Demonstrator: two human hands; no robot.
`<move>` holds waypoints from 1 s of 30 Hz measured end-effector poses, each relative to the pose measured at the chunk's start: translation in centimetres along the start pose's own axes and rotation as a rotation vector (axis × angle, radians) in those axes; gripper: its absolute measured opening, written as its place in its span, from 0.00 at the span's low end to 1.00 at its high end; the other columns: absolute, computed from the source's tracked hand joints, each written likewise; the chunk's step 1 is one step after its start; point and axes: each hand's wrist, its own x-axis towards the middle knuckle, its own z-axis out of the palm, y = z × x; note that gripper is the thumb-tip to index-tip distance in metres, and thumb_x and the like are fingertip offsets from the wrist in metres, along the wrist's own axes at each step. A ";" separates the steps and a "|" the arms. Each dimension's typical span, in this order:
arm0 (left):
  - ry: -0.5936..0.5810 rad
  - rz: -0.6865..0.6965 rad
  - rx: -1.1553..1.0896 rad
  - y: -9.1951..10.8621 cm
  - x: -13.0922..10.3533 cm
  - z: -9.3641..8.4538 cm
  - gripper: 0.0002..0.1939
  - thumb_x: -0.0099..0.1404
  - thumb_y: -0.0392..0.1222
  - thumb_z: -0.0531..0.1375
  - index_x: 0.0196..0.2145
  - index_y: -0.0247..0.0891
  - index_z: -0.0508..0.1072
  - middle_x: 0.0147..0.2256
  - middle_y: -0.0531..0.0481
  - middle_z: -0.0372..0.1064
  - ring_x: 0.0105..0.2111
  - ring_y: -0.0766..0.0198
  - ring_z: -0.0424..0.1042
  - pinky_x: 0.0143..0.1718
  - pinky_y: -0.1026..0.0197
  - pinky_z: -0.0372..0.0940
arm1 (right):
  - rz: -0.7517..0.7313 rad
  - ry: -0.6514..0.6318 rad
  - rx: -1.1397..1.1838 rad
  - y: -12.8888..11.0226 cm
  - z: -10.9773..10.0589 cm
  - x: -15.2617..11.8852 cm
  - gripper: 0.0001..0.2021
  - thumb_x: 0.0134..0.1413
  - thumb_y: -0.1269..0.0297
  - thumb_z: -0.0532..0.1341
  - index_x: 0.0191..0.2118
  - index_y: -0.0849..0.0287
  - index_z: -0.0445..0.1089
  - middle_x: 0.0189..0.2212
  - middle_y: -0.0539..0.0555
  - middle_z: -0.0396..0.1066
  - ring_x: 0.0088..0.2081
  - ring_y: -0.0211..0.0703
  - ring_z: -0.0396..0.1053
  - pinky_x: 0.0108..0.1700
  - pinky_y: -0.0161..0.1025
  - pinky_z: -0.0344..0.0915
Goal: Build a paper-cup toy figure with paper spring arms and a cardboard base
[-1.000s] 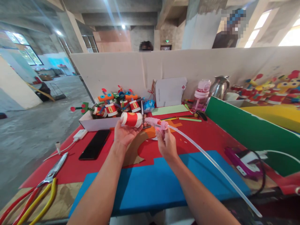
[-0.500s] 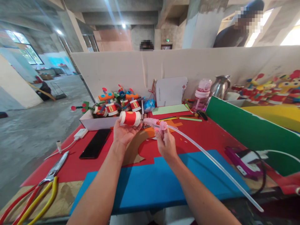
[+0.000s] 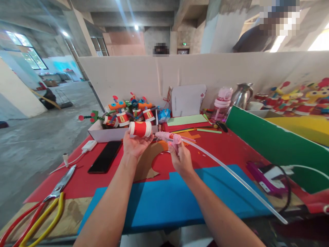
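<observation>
A red and white paper cup [image 3: 141, 129] lies on its side in my left hand [image 3: 135, 144], whose fingers cradle it from below. My right hand [image 3: 182, 155] is wrapped around the grip of a pink hot glue gun [image 3: 167, 136]. The gun's nozzle points left, close to the cup's right end; whether it touches cannot be made out. A long translucent glue stick [image 3: 231, 171] trails from the back of the gun, down to the right. Beneath my hands lie a piece of brown cardboard [image 3: 147, 164] and red paper [image 3: 177, 171].
Left of my arms are a black phone [image 3: 105, 157], a white charger [image 3: 89, 146] and large scissors [image 3: 58, 188]. A white box [image 3: 110, 135] of cup figures stands behind. Blue board [image 3: 154, 202] lies in front; a purple power strip [image 3: 267, 178] and green box wall [image 3: 277, 147] are right.
The cup and glue gun have shifted slightly left, with a slightly wider space between nozzle and cup. Both hands keep their hold. The person at the upper right has leaned over.
</observation>
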 end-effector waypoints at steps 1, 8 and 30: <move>0.002 0.002 -0.003 0.0 0.0 0.0 0.24 0.61 0.54 0.50 0.46 0.34 0.70 0.37 0.38 0.73 0.37 0.51 0.74 0.38 0.48 0.70 | -0.007 -0.003 -0.013 0.0 0.1 0.0 0.16 0.62 0.57 0.50 0.47 0.60 0.67 0.28 0.56 0.74 0.27 0.45 0.72 0.27 0.36 0.64; -0.012 -0.004 -0.008 -0.2 -0.2 0.1 0.24 0.61 0.53 0.51 0.48 0.34 0.69 0.38 0.38 0.73 0.37 0.52 0.74 0.38 0.50 0.70 | -0.077 0.034 -0.107 0.2 0.3 -0.2 0.16 0.63 0.57 0.49 0.46 0.61 0.67 0.29 0.59 0.75 0.27 0.46 0.72 0.28 0.37 0.64; -0.008 -0.012 0.000 -0.4 -0.2 0.3 0.23 0.61 0.53 0.51 0.47 0.34 0.69 0.38 0.38 0.73 0.38 0.51 0.74 0.40 0.49 0.70 | -0.065 0.027 -0.104 0.1 0.2 -0.1 0.17 0.64 0.57 0.49 0.46 0.62 0.67 0.28 0.58 0.73 0.26 0.47 0.71 0.28 0.38 0.62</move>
